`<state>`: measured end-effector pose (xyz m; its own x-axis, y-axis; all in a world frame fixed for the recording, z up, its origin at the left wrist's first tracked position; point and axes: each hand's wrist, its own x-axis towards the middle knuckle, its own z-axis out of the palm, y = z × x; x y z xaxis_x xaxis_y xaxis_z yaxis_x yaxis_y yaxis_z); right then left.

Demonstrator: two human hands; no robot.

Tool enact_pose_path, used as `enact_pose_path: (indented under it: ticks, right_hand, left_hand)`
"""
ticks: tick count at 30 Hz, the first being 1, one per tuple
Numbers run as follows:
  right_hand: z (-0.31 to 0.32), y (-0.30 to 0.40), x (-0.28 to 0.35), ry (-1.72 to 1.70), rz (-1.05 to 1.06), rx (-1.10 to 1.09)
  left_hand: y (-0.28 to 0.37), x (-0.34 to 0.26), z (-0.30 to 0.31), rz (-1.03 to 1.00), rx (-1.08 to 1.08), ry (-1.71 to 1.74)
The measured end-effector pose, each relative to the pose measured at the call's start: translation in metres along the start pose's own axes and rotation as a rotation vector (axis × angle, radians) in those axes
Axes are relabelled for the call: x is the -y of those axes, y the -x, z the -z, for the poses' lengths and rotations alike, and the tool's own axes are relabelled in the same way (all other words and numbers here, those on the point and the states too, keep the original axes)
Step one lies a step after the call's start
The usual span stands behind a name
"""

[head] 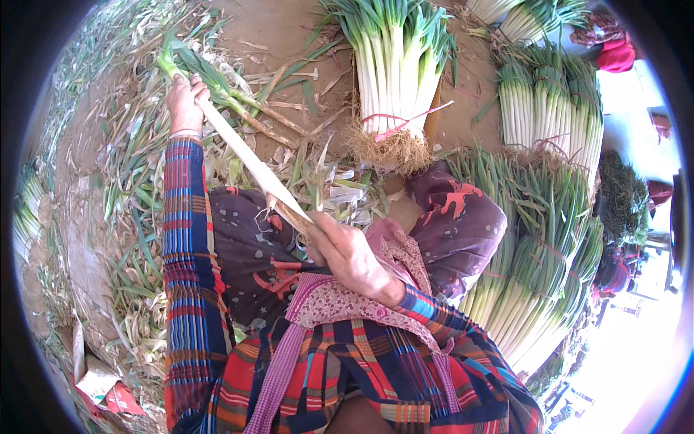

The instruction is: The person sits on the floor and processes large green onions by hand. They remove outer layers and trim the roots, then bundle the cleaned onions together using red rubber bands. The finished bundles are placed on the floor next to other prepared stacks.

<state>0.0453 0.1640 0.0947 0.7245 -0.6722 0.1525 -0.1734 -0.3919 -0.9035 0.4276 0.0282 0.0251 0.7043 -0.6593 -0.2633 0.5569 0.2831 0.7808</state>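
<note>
Gripped in my left hand (187,103) is the upper, green end of a long scallion (238,144), its white stalk slanting down towards my lap. My right hand (347,255) is closed on a strip of outer leaf sheath (293,214) at the root end, which is partly peeled from the stalk. Thin roots dangle near there. Beyond my knees lies a scallion bundle (398,81) with a pink tie (401,122) around its white stalks and a mat of brown roots (390,149) facing me. Loose untrimmed scallions (260,116) rest on the ground beside my left hand.
Peeled leaves and sheaths (135,200) litter the ground at left and between my knees. Tied scallion bundles (542,260) are stacked by my right knee, with more bundles (547,108) behind them. A red and white bag (114,390) lies at lower left. People are partly visible at far right.
</note>
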Motion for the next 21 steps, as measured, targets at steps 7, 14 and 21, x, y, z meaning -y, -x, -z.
enact_pose_path:
  ticks: [7, 14, 21]
  right_hand:
    - [0.020, 0.041, 0.029, -0.078, -0.311, 0.000]
    - [0.041, 0.072, 0.044, 0.011, -0.276, 0.015]
    - [0.070, 0.116, 0.036, 0.072, -0.346, 0.245]
  left_hand:
    - [0.000, 0.028, 0.011, -0.064, 0.100, -0.190]
    - [0.043, 0.033, -0.028, 0.101, -0.050, -0.074]
    - [-0.005, -0.062, -0.044, -0.212, -0.094, -0.180]
